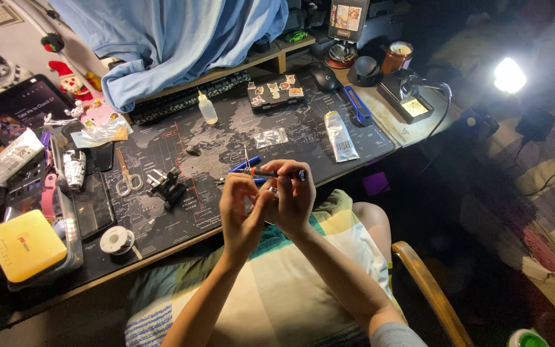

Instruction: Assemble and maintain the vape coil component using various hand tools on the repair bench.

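Small screwdriver (276,173) pinched in right hand (293,199), held over table (367,144) edge. Tiny part, mostly hidden, pinched by left hand (242,215) at 9 o'clock, touching. Work judged midway; scissors (125,180), solder spool (115,241) left untouched.

Slim dark tool with an orange band (271,173)
It is lying nearly level at the frame's centre, its blue-tipped end pointing right, while a small pale part (272,191), mostly hidden, is sitting just beneath it.

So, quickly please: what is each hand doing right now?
Left hand: fingers pinched, on a small part too small to identify.
Right hand: closed around a thin dark pen-like tool.
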